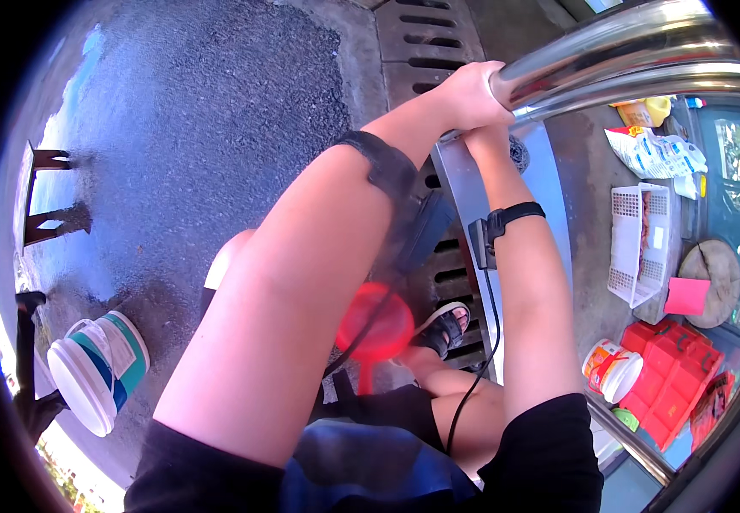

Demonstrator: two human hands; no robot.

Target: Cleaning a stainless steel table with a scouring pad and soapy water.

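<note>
My left hand [476, 96] is closed around the near end of a shiny metal pipe [613, 54], one of a pair at the upper right. Just below it, my right hand [486, 133] is mostly hidden behind my left hand and the pipe, so its fingers and hold cannot be seen. A grey, curly ball like a metal scourer [520, 154] shows beside my right wrist, over a smooth metal surface [549, 186]. Both forearms wear black straps with small devices and cables. A red plastic dipper [375, 320] is low between my legs, somewhat blurred.
Slotted drain covers [431, 45] run along the ground beside wet asphalt [216, 109]. A lidded white-and-green bucket [101, 372] stands at left. At right are a white plastic basket [640, 243], a plastic bag [655, 154], a small bucket [613, 372] and red containers [671, 378].
</note>
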